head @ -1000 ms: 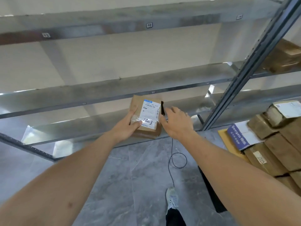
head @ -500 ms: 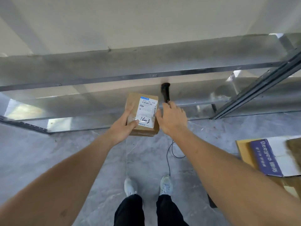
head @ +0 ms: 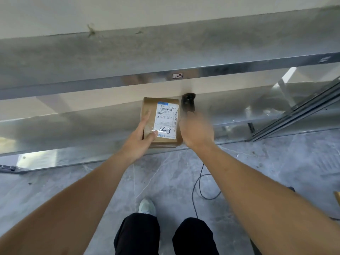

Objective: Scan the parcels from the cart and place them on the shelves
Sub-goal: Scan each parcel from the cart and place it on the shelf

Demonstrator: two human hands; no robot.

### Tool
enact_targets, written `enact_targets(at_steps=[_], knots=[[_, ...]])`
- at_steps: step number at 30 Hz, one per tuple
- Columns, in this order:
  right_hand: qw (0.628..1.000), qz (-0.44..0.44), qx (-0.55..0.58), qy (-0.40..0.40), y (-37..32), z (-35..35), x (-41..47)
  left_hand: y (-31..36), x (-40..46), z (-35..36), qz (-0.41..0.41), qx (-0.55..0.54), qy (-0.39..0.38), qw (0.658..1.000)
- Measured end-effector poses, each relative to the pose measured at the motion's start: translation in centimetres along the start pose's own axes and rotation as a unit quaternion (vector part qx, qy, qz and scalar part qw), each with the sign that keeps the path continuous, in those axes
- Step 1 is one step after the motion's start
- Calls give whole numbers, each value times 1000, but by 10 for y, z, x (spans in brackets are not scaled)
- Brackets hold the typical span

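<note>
Because you carry the parcel (head: 159,122) in one hand, it is probably light, and its cardboard looks stiff enough to hold by the edges. The taped label (head: 167,120) may be slick, so your thumb is better on bare cardboard. Your left hand (head: 139,140) grips the near left corner, thumb pressed on top at the label's edge, fingers hidden beneath. The parcel is held in the air in front of the lower shelf (head: 77,124), under the shelf rail marked 23 (head: 177,76). Your right hand (head: 197,131), blurred, is wrapped around the black scanner (head: 188,102), just beside the parcel's right edge; its cable (head: 199,184) hangs toward the floor.
</note>
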State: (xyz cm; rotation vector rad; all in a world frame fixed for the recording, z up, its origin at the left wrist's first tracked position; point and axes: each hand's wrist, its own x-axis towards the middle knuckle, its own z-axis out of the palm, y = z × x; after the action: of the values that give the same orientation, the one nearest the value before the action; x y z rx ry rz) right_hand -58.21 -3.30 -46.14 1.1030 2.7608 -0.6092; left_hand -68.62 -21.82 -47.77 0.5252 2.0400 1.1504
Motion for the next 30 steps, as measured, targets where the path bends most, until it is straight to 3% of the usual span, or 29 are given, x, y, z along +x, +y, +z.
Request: enact_targets(at_steps=[16,30], knots=[[995,-11,-16,97,31,91,125,-74,111,-6,139,39,59,988],[993,16,-42,109,35,121,194,-97,155,1,205,80,128,967]])
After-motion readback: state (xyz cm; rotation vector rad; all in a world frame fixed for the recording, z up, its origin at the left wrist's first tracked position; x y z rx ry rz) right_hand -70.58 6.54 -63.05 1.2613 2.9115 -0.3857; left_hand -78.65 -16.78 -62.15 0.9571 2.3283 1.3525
